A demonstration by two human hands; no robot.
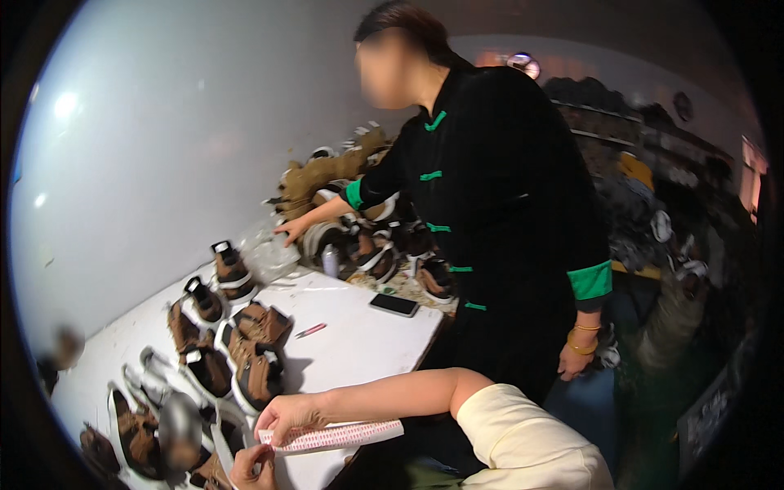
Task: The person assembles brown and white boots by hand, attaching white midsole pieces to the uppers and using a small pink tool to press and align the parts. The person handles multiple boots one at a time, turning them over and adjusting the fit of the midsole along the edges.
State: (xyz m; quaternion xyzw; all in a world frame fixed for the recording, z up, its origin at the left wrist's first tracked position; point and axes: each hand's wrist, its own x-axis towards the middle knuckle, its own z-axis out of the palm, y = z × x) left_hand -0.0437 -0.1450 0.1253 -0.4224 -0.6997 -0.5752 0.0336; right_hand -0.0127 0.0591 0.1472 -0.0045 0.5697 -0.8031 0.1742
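My right hand [286,415] is closed on one end of a narrow white sticker sheet [351,435] with rows of small red print. The sheet stretches rightward from my fingers, above the table's front edge. Just below, my left hand [253,468] has its thumb and fingers pinched together close to that same end; whatever lies between them is too small to make out. Beyond my hands stand brown and black sneakers [260,363] with white soles, grouped on the white table [359,347].
A co-worker in a black jacket [506,180] with green trim stands across the table's right end, one hand [294,229] at a clear plastic bag [269,255]. A phone [394,305] and small red snips [311,330] lie on the tabletop. More shoes [376,253] are piled behind.
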